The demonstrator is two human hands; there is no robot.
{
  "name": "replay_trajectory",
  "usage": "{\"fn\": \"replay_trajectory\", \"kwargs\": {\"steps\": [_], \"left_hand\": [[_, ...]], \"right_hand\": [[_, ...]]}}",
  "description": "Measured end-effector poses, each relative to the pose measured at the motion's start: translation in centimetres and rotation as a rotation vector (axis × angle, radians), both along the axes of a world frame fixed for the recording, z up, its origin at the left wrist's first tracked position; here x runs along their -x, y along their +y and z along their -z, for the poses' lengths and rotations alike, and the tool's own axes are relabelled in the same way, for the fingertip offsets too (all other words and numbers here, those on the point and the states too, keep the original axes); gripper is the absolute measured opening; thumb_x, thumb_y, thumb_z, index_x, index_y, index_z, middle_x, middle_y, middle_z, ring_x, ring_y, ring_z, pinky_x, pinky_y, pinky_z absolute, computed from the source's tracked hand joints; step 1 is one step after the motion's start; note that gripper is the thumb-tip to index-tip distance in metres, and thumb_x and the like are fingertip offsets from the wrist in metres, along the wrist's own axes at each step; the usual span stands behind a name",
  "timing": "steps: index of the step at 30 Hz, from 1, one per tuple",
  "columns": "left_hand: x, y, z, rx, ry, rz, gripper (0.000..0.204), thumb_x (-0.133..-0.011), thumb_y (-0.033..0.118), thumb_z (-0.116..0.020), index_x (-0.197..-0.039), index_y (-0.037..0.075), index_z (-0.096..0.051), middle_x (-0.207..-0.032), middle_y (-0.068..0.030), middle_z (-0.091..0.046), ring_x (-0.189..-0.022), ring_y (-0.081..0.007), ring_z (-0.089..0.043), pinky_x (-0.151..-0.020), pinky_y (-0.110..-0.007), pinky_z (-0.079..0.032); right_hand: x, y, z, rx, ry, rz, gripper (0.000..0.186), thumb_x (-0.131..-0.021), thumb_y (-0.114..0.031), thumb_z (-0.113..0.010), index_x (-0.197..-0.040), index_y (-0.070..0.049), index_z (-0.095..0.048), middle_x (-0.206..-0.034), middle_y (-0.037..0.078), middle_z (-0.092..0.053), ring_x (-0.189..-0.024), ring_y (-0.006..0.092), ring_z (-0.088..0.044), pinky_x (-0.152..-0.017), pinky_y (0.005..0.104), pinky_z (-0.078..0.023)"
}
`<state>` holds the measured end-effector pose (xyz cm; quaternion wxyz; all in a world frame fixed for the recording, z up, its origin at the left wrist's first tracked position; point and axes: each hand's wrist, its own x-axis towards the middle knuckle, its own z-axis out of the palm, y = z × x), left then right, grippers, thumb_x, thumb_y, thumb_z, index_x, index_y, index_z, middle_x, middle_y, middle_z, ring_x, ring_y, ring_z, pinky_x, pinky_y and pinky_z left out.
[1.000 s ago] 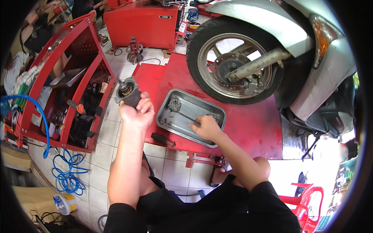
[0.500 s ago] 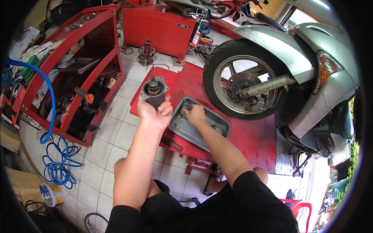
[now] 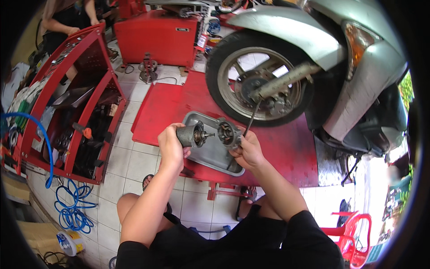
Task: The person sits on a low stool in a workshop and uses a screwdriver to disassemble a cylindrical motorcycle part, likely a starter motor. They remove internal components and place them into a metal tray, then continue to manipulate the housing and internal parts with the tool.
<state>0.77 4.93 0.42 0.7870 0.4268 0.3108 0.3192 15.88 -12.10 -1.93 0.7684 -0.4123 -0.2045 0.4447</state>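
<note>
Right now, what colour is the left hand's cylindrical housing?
The cylindrical housing is grey, clearest in head view.

The left hand [image 3: 171,145] is hiding one end of the cylinder [image 3: 187,136]; the cover [image 3: 229,133] and right hand [image 3: 250,151] are blocking part of the tray [image 3: 208,155]. The top edge is cutting off the scooter [image 3: 367,87] toward one o'clock, a co-worker [image 3: 60,27] toward ten.

Cylinder [image 3: 184,136] and cap [image 3: 229,134] held apart above tray [image 3: 208,159].
Cylinder gripped by left hand [image 3: 170,147], cap and rod [image 3: 253,116] by right hand [image 3: 249,153]; tray set at near edge of red platform [image 3: 286,157].
</note>
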Motion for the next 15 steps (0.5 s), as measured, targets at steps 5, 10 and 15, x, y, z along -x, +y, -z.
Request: {"fn": "replay_trajectory", "kwargs": {"steps": [5,10,15], "left_hand": [[-1.0,-1.8,1.1,-0.111,0.052,0.073,0.037,-0.101,0.025,-0.035,-0.091,-0.002,-0.059,-0.06,-0.0042,-0.05,-0.039,-0.0108,-0.04,-0.036,-0.029,-0.029],[-1.9,-2.3,1.7,-0.098,0.063,0.095,0.038,-0.101,0.025,-0.035,-0.089,-0.001,-0.059,-0.059,-0.0035,-0.049,-0.039,-0.011,-0.041,-0.036,-0.029,-0.03],[-2.5,-2.7,1.7,-0.091,0.082,0.1,0.038,-0.101,0.026,-0.036,-0.09,-0.001,-0.06,-0.06,-0.0039,-0.05,-0.039,-0.0117,-0.041,-0.036,-0.029,-0.03]], "right_hand": [[0.3,-1.3,0.7,0.009,-0.054,0.033,0.026,-0.103,-0.016,-0.062,-0.125,-0.002,-0.062,-0.082,-0.003,-0.058,-0.051,0.0028,-0.031,-0.049,0.0235,-0.024],[-0.3,-2.6,-0.2,0.169,-0.394,0.082,0.03,-0.099,-0.016,-0.068,-0.124,0.001,-0.064,-0.078,-0.004,-0.061,-0.056,0.0025,-0.041,-0.052,0.0211,-0.03],[0.3,-2.0,-0.8,0.093,-1.11,0.298,0.031,-0.089,-0.011,-0.077,-0.116,0.002,-0.069,-0.063,-0.001,-0.056,-0.064,0.0092,-0.05,-0.064,0.0255,-0.045]]}}
